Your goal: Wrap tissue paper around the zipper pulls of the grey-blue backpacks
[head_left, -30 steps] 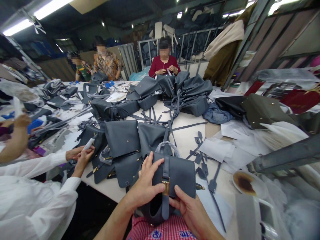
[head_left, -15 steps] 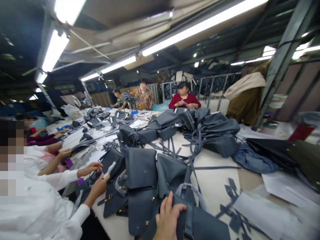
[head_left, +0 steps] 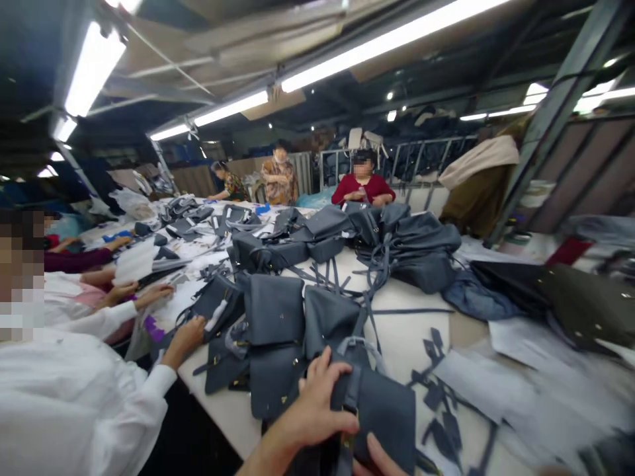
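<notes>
A dark blue-grey backpack (head_left: 387,413) lies at the table's near edge, a buckled strap (head_left: 352,390) running down it. My left hand (head_left: 320,400) rests across this backpack, fingers spread and thumb beside the buckle. At the bottom edge only some fingers of my right hand (head_left: 380,456) show against its lower part; the rest is out of frame. Just beyond, another backpack (head_left: 330,314) has clear plastic wrap (head_left: 364,345) round its handle. Left of it stands a flap-front backpack (head_left: 275,307) with small metal fittings.
More bags (head_left: 417,248) are heaped across the table (head_left: 401,337), with loose straps between. Cut strap pieces (head_left: 439,396) and white sheets (head_left: 496,390) lie right. A co-worker in white (head_left: 84,396) sits close at left, a hand on a bag; other people work farther along.
My left hand has slid along the backpack, its forearm now showing from the lower left. Fingers of my right hand have entered at the bottom. The view has shifted slightly.
</notes>
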Available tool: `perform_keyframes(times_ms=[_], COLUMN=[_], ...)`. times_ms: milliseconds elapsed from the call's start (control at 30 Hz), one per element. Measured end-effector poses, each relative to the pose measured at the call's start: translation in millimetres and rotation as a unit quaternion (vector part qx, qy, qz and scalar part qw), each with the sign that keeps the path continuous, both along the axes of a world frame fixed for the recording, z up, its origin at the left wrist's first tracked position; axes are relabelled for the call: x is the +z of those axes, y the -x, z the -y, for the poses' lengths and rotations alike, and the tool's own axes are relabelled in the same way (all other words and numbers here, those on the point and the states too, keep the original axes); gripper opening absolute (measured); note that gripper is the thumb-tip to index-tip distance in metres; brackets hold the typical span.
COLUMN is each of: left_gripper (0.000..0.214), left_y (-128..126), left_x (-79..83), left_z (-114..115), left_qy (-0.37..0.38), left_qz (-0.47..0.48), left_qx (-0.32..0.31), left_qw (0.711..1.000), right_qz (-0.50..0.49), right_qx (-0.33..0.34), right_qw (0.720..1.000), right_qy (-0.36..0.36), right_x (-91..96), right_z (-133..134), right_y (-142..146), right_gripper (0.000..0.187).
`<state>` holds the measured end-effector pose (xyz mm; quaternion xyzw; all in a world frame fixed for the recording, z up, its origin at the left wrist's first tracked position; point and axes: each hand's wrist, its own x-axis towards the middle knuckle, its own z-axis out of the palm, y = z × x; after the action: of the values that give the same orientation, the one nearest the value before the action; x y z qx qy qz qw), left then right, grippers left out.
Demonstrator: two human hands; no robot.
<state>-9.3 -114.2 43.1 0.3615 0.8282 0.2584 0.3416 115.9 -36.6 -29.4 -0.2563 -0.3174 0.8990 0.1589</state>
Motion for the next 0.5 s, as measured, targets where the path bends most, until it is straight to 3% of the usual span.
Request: perform_keyframes(times_ms=[67,167,367,433,500], left_gripper=[0.077,0.073,0.061,0.055,0.063], left_y=[0,3,4,-4,-15], left_x=[6.8,8.9,11.1,14.3,15.8], left_z=[1,3,13,16,16], left_qy=[-0.005,-0.006,-0.035,-0.037,-0.035], left_qz=[0.01,0.02,0.006,-0.03,-0.083], left_qx=[-0.01,-0.019,-0.043,-0.033,-0.013], left_qw=[1.0,1.0,0.998,0.998,0.996], right_qz=[0.04,0.068,0.057,0.052,0.049], right_qx=[-0.039,-0.084,-0.096,-0.093,-0.089], right_qw=[0.997,0.991,0.992,0.992,0.993], right_qy=[0.045,0.081,0.066,0.061,0.053], right_x=[3.0,15.9,30.3,30.2,29.3], right_z=[12,18,15,16,17], right_y=[-23,-29,-22,-23,-24], right_gripper=[0.074,0.082,0.077,0.073,0.07])
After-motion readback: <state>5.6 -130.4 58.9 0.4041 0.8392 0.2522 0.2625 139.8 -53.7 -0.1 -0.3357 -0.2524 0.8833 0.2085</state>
